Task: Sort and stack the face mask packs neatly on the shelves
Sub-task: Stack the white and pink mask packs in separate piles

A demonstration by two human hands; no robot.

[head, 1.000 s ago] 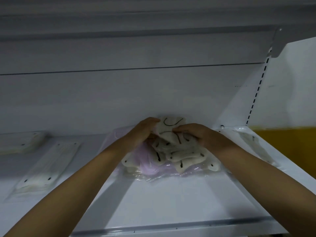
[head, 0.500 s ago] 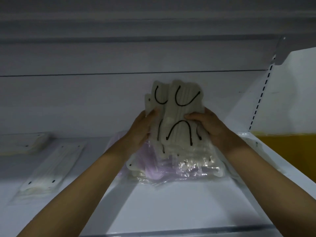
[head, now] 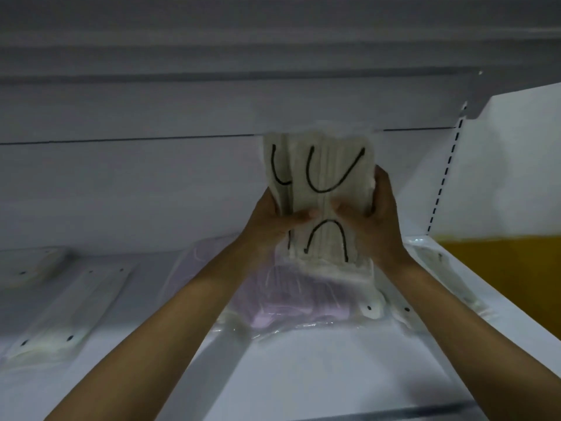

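Note:
A bundle of cream face mask packs (head: 324, 168) with black ear loops stands upright above the white shelf (head: 318, 366), gripped from both sides. My left hand (head: 270, 226) holds its left edge, thumb across the front. My right hand (head: 373, 217) holds its right edge, thumb on the front too. Below the bundle lies a pile of pink mask packs (head: 285, 302) in clear plastic, with more cream packs (head: 373, 308) at its right side.
Two flat cream mask packs (head: 76, 308) lie on the shelf at left, another (head: 27, 262) further back. A clear pack (head: 446, 281) lies along the right edge. A slotted upright (head: 446, 171) and a white side panel stand at right, yellow surface (head: 501, 281) beyond.
Both hands gathered the cream packs from the pile and raised them upright; since half a second ago the bundle sits higher and is squared between the hands.

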